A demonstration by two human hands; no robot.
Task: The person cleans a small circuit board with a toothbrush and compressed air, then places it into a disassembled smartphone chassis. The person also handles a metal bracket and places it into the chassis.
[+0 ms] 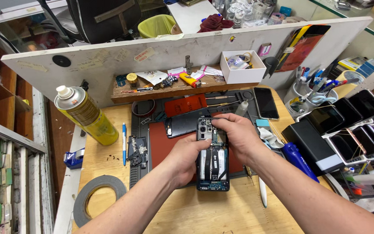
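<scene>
Wooden workbench (187, 212), red and grey repair mat (161, 143) at centre. Opened phone (213, 162) lies on the mat, insides up. Left hand (185, 158) clasps its left edge; right hand (234, 134) pinches at its upper end, fingers together. Yellow spray can (85, 115) left, tape roll (98, 195) near, white partition (174, 56) behind.

phone's left edge: hidden under my left hand (186, 157)
phone (213, 167) top: covered by my right hand (234, 134)
tape roll (98, 199): cut off near table's (187, 212) bottom-left corner
</scene>
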